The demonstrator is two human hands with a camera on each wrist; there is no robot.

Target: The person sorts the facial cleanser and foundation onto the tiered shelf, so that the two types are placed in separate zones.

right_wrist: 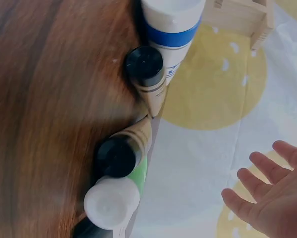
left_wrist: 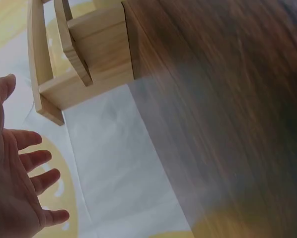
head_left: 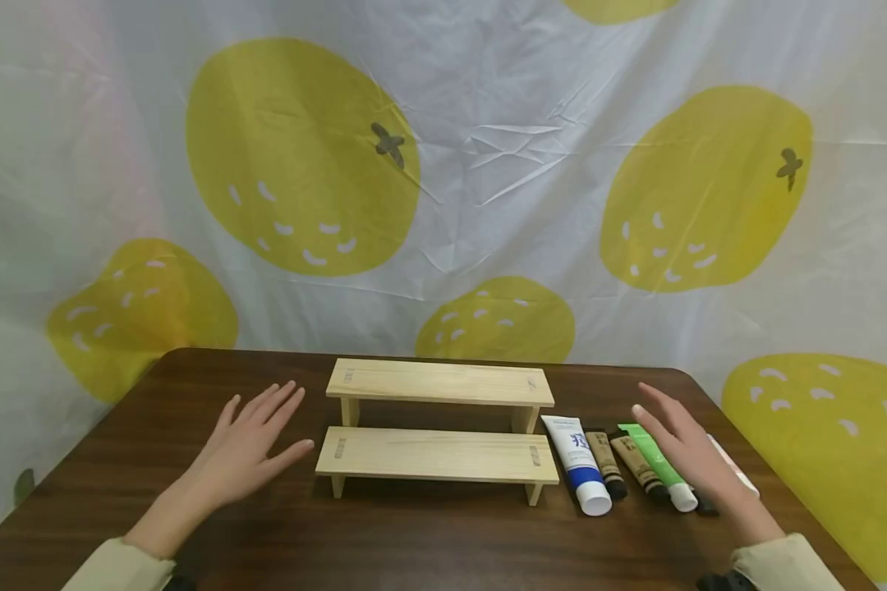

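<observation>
A pale two-tier wooden shelf (head_left: 436,453) stands mid-table, its upper board (head_left: 439,382) behind the lower one. To its left my left hand (head_left: 247,447) hovers with fingers spread, holding nothing. My right hand (head_left: 691,447), also holding nothing, is over a row of tubes at the right. Nearest the shelf lies a white tube with a blue band (head_left: 578,468). Beside it come two brown tubes with black caps, one (head_left: 606,464) by the white tube and another (head_left: 639,466) further right. A green tube with a white cap (head_left: 661,468) follows, partly behind the right hand, which hides part of another white item (head_left: 732,466).
The dark brown wooden table (head_left: 266,533) has rounded far corners. A white curtain (head_left: 488,205) printed with large yellow fruit hangs right behind its back edge. In the right wrist view, the tube caps (right_wrist: 144,64) line up along the tabletop.
</observation>
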